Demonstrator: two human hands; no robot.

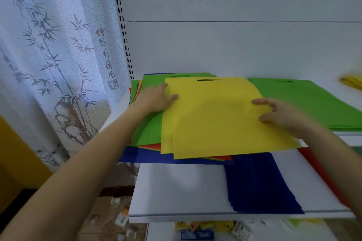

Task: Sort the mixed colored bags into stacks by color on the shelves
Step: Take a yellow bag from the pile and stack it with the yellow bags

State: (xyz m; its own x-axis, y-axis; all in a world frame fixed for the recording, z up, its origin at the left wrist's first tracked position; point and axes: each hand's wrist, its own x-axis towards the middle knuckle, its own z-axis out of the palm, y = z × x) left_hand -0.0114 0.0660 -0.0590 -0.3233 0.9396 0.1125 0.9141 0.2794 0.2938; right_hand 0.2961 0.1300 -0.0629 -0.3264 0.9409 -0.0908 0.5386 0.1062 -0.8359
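Yellow bag [215, 117], left hand [154, 99], right hand [284, 113], calligraphy curtain [58, 55]

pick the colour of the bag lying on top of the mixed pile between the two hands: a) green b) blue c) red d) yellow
d: the yellow bag is the top sheet of the mixed pile, with the left hand at its left edge and the right hand at its right edge.
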